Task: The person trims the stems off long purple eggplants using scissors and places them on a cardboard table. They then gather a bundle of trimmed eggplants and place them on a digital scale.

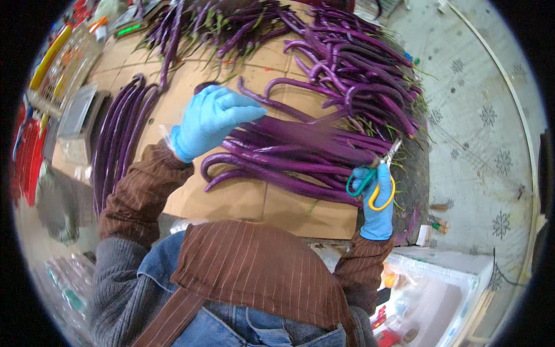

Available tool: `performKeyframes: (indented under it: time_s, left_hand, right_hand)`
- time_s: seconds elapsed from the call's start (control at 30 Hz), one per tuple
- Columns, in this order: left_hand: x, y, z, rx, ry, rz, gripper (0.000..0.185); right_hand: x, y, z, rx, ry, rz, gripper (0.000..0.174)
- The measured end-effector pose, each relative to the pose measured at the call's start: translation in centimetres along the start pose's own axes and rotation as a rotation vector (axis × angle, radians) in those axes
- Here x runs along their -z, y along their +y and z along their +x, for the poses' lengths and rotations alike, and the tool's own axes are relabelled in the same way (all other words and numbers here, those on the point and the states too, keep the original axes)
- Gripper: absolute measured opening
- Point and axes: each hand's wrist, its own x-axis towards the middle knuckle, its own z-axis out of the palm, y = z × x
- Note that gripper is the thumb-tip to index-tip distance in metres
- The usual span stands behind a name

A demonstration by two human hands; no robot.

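Note:
My left hand (217, 119), in a blue glove, is over the left ends of a pile of long purple eggplants (277, 162). Its fingers are bent and close together, and its palm is hidden. One blurred eggplant (312, 139) stretches from beside that thumb towards my right hand (378, 208). The dark tip of another eggplant (206, 86) shows just beyond the left knuckles. At the stem ends on the right, my gloved right hand holds scissors (381, 195) with one green and one yellow handle loop. Their metal blades point away from me, towards the upper right.
Cardboard (234, 201) lies under the eggplants. A larger eggplant heap (360, 69) spreads at the far right, more at the back. A neat eggplant row (123, 134) lies left, beside a grey scale-like device (80, 112). A white foam box (451, 277) stands at lower right.

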Motion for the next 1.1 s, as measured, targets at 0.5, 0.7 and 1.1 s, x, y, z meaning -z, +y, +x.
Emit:
performKeyframes:
  time_s: [0.5, 0.7, 1.1]
  left_hand:
    - [6.5, 7.4, -14.3, 1.404, 0.857, -1.307, 0.057]
    - [13.3, 9.2, -22.4, 1.407, 1.074, -1.159, 0.055]
    - [23.6, 4.9, -35.3, 1.154, 1.237, -1.525, 0.046]
  right_hand:
    - [-5.3, 6.7, -3.6, -0.010, -0.582, -0.180, 0.059]
    - [-11.3, 9.9, -3.7, -0.035, -0.852, -1.011, 0.071]
    - [-38.2, 16.0, -7.5, 0.604, -0.951, -1.539, 0.054]
